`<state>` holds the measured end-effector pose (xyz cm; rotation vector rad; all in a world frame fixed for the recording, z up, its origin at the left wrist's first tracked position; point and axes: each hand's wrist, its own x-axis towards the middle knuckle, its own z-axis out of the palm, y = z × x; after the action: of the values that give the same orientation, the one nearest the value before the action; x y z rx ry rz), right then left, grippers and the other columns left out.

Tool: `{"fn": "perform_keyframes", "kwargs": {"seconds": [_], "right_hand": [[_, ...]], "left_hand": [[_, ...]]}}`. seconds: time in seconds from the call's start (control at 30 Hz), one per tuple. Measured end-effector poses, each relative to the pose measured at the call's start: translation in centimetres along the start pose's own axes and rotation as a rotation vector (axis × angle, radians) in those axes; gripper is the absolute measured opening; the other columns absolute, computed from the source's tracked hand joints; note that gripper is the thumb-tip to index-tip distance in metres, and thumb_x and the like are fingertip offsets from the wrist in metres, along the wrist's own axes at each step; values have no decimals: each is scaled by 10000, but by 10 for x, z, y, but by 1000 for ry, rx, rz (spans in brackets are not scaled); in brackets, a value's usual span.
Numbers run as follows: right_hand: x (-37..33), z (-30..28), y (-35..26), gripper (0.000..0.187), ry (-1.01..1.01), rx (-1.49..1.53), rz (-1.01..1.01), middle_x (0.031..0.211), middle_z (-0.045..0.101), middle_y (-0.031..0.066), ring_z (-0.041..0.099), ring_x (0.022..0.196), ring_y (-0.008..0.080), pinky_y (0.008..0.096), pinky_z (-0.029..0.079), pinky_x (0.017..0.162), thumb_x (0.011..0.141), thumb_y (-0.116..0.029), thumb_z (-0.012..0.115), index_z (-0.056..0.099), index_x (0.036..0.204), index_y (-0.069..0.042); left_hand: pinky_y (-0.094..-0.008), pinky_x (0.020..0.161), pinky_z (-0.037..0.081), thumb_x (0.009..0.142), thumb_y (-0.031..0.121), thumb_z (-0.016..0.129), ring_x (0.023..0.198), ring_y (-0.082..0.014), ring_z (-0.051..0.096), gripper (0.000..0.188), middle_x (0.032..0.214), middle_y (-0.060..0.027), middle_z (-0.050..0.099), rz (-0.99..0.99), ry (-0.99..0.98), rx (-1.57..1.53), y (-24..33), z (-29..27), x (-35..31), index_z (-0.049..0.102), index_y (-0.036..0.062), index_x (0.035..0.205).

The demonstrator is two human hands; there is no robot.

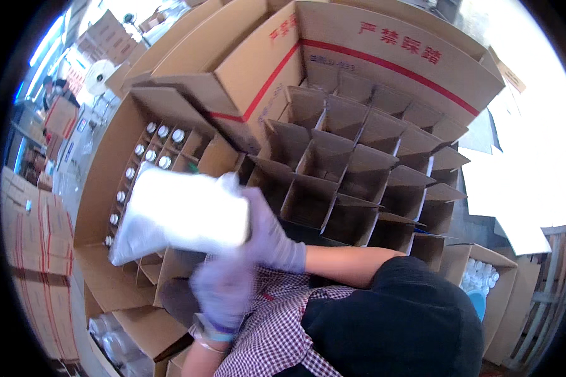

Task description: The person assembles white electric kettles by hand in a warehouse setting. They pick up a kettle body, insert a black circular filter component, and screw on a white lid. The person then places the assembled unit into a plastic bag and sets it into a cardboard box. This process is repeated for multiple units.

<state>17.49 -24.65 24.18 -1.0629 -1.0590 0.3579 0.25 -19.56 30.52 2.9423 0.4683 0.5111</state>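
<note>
A white, bag-like package (185, 210), smeared by motion, hangs over the left carton and hides part of it. My right hand (270, 235), in a pale purple glove, reaches across from the right and is closed on the package's right end. Just below that end is my left hand (223, 289), gloved too and blurred. Its fingers cannot be made out, nor whether it touches the package. Behind the package, white-capped bottles (163, 162) stand in the left carton's (94, 245) compartments. Ahead of my hands, a large open carton (383, 56) holds a cardboard divider grid (343, 160).
Clear bottles (119, 345) lie in a box at lower left. At right, another box (506, 295) holds small clear pieces and a blue bowl (477, 305). Stacked cartons (41, 245) stand at far left. White sheets (503, 188) lie on the right. A person (60, 91) is far back left.
</note>
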Motion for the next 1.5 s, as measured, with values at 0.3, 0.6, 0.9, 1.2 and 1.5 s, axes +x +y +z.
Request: {"fn": "perform_keyframes", "kwargs": {"seconds": [0.3, 0.6, 0.9, 1.2, 1.5], "right_hand": [[-4, -293, -36, 882, 562, 151, -7, 1429, 472, 145, 487, 1298, 304, 474, 401, 1094, 870, -420, 765, 280, 1541, -115], [87, -444, 80, 815, 560, -1271, 749, 1406, 565, 167, 545, 1305, 311, 425, 429, 1093, 724, -537, 799, 568, 1351, -72], [107, -353, 128, 439, 216, -1159, 108, 1337, 601, 223, 593, 1204, 320, 414, 474, 1032, 988, -212, 592, 566, 1315, 80], [7, 221, -69, 335, -1135, 4, -235, 1121, 672, 161, 637, 1072, 322, 386, 501, 942, 793, -93, 725, 679, 1120, -37], [-68, 320, -107, 343, -1698, 375, -176, 1168, 606, 186, 619, 1102, 339, 393, 494, 967, 902, -179, 676, 623, 1203, -22]], "left_hand": [[-418, 1005, 468, 832, 153, 699, 1122, -318, 630, 370, 1225, -148, 660, -70, -189, -436, -5, -9, 20, 677, 48, 1187], [-355, 1009, 478, 967, 55, 577, 1119, -235, 617, 284, 1195, -136, 658, -890, 278, -266, -132, -64, -180, 632, -32, 1231], [-346, 889, 528, 944, 230, 665, 1000, -245, 681, 296, 1092, -157, 704, -1365, 516, 298, -37, -163, -339, 683, 6, 1136], [-432, 1074, 420, 804, 780, 547, 1239, -372, 578, 809, 1294, -205, 644, -1951, -214, -15, -62, -97, -511, 681, 135, 1275], [-317, 820, 522, 684, 329, 914, 883, -190, 630, 560, 984, -95, 699, -1800, 839, -401, -89, -20, -555, 671, -9, 1058]]}}
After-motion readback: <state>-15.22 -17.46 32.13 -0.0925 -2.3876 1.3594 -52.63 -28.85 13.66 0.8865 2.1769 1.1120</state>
